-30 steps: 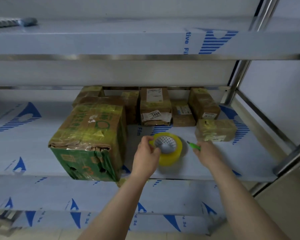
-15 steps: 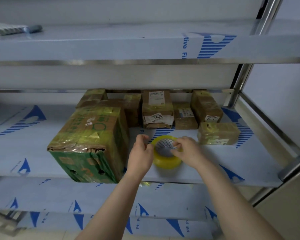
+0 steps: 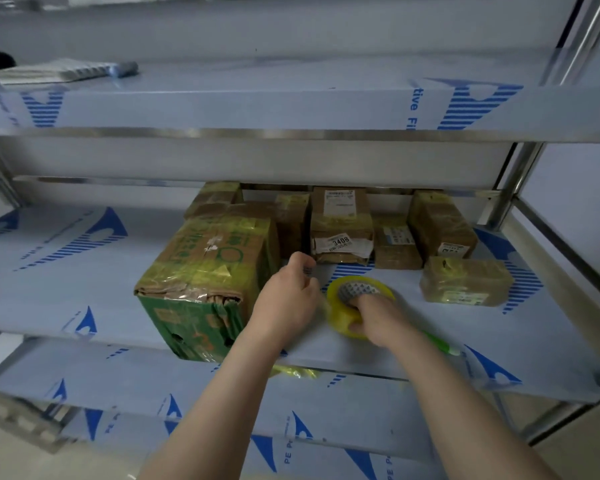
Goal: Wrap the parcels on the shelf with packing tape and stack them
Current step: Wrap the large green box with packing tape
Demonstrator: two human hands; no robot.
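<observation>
Seven parcels are counted on the shelf (image 3: pixel 84 292): one large green carton (image 3: pixel 205 289), five brown boxes behind it, and one small parcel (image 3: pixel 466 285) lying apart at the right. One roll of tape (image 3: pixel 343 315) and one green cutter (image 3: pixel 442 344) are seen. Compared with half a second ago, the roll has been tilted up. It is gripped by the right hand (image 3: pixel 378 318), fingers inside its core. The left hand (image 3: pixel 288 299) is nearly closed, pinching something beside the roll; what exactly cannot be told.

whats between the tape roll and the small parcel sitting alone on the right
Nothing: in the head view, only bare shelf separates the tape roll from the small parcel.
</observation>
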